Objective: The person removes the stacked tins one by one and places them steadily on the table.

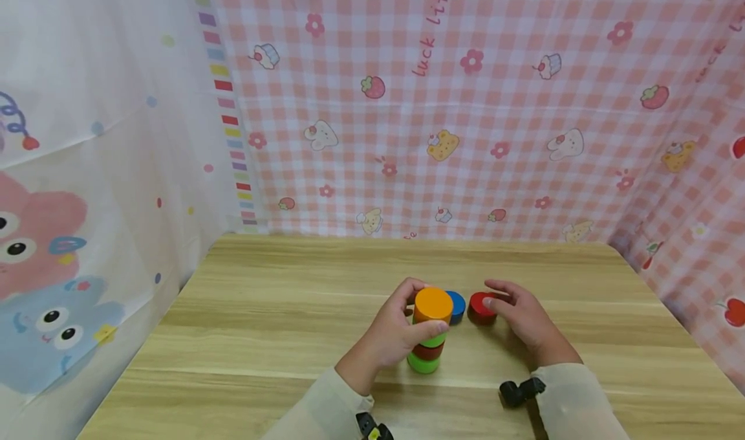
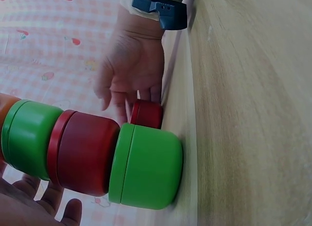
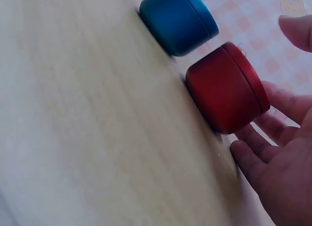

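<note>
A stack of small round lidded tins stands upright on the table: a green tin (image 2: 146, 167) at the bottom, then a dark red tin (image 2: 84, 153), a second green tin (image 2: 31, 138) and an orange tin (image 1: 433, 305) on top. My left hand (image 1: 381, 336) holds the stack near its top, thumb in front and fingers behind. To the right, a separate red tin (image 3: 226, 89) sits on the table. My right hand (image 1: 524, 320) reaches around it, fingers close behind it and thumb spread away in the right wrist view. Beside it stands a blue tin (image 3: 178, 23), partly hidden by the stack in the head view.
The wooden table (image 1: 262, 323) extends to both sides of the hands. A pink checked cloth (image 1: 407, 168) hangs along its back edge, and a white patterned cloth (image 1: 134, 187) hangs at the left. Each sleeve cuff carries a small black device (image 1: 520, 391).
</note>
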Demonstrator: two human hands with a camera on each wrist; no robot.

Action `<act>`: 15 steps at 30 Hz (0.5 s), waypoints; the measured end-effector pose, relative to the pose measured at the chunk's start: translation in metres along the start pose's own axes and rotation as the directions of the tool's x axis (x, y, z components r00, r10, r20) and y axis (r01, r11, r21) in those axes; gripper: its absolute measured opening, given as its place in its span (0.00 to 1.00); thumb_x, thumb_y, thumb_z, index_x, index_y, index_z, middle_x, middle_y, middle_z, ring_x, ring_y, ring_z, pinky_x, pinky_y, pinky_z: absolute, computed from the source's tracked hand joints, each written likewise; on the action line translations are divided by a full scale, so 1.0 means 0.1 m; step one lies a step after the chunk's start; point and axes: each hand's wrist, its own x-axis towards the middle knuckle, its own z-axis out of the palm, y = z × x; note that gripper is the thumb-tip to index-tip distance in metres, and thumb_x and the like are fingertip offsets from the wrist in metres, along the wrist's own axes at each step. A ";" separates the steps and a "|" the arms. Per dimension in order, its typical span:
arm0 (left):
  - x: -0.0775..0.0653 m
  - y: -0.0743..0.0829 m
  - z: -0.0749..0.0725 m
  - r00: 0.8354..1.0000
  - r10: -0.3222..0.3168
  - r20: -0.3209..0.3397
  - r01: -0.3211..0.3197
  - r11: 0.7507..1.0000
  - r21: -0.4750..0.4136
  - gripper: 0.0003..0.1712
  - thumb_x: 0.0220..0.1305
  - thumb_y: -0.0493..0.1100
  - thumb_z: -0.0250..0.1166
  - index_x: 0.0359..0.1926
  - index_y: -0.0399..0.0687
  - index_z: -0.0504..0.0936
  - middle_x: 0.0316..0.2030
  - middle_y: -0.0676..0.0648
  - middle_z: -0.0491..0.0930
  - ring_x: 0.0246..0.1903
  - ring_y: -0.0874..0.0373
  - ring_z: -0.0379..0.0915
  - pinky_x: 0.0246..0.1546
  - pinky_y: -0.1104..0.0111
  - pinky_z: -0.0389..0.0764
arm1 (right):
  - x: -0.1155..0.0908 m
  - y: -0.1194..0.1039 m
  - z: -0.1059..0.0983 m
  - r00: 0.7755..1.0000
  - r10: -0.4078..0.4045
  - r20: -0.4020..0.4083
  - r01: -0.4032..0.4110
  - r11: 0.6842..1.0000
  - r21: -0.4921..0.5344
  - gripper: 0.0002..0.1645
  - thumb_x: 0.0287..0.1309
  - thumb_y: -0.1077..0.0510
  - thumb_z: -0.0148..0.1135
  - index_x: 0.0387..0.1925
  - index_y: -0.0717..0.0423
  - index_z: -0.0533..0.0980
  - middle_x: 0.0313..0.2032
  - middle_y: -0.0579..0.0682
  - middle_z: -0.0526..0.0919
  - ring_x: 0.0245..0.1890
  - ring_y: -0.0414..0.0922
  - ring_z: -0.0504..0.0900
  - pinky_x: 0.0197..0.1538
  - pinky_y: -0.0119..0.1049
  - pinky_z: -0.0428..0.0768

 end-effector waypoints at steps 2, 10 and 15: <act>0.00 0.01 0.00 1.000 -0.002 0.000 0.002 1.000 -0.003 0.24 0.67 0.47 0.75 0.59 0.57 0.75 0.55 0.54 0.80 0.58 0.55 0.72 0.65 0.49 0.64 | 0.00 -0.03 0.00 1.000 0.001 -0.013 -0.001 1.000 0.031 0.41 0.75 0.46 0.61 0.80 0.58 0.60 0.79 0.65 0.61 0.77 0.65 0.61 0.77 0.66 0.58; 0.00 0.01 0.01 1.000 -0.006 -0.004 0.006 1.000 -0.013 0.24 0.66 0.46 0.76 0.59 0.56 0.76 0.55 0.53 0.80 0.58 0.55 0.72 0.64 0.51 0.64 | -0.06 -0.22 0.04 0.981 -0.138 -0.136 0.149 0.986 0.069 0.39 0.76 0.49 0.60 0.78 0.61 0.62 0.78 0.62 0.63 0.79 0.61 0.58 0.80 0.62 0.54; 0.00 0.01 0.00 1.000 0.008 -0.002 -0.008 1.000 -0.026 0.26 0.65 0.45 0.76 0.60 0.54 0.76 0.55 0.52 0.80 0.57 0.56 0.72 0.62 0.52 0.65 | -0.11 -0.35 0.06 0.964 -0.197 -0.178 0.213 0.974 0.078 0.38 0.76 0.48 0.61 0.77 0.62 0.64 0.78 0.60 0.65 0.79 0.60 0.58 0.80 0.62 0.52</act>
